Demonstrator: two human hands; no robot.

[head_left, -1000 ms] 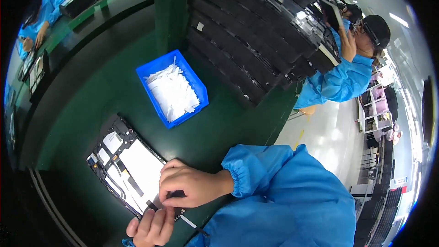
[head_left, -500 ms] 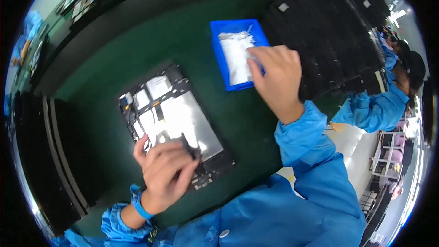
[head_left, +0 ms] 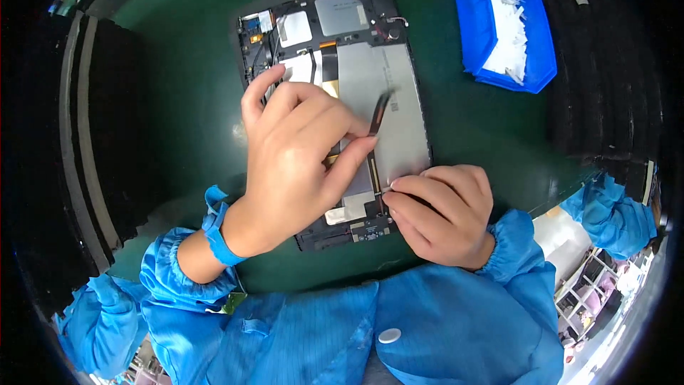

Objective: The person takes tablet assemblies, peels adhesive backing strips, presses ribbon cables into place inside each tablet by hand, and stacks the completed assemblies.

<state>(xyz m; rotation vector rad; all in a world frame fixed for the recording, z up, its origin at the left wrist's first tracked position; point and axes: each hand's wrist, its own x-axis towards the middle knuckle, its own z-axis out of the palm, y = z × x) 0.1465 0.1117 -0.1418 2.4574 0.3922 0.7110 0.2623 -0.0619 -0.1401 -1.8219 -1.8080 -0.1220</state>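
Note:
An opened tablet (head_left: 410, 93), its black frame and silver inner plate exposed, lies face down on the green bench top. My left hand (head_left: 296, 153) reaches over its middle, thumb and forefinger pinching a dark flex cable (head_left: 380, 115). The cable's free end stands up, slightly blurred, above the silver plate. Its lower part runs down toward a small connector board (head_left: 370, 229) at the near edge. Close to that lower part, my right hand (head_left: 449, 210) is closed in a pinch at the tablet's right side. A tiny pale bit shows at those fingertips, too small to name.
A blue plastic bin (head_left: 476, 21) of white paper-like strips (head_left: 507, 36) stands at the far right. Black ridged mats (head_left: 598, 100) border the right side, and a black panel (head_left: 121, 135) the left. Another person's blue sleeve (head_left: 613, 217) shows at the right.
My right hand has left the blue bin and come down to the tablet's near right edge. My left hand now holds the cable raised. The view has shifted, bringing the tablet higher.

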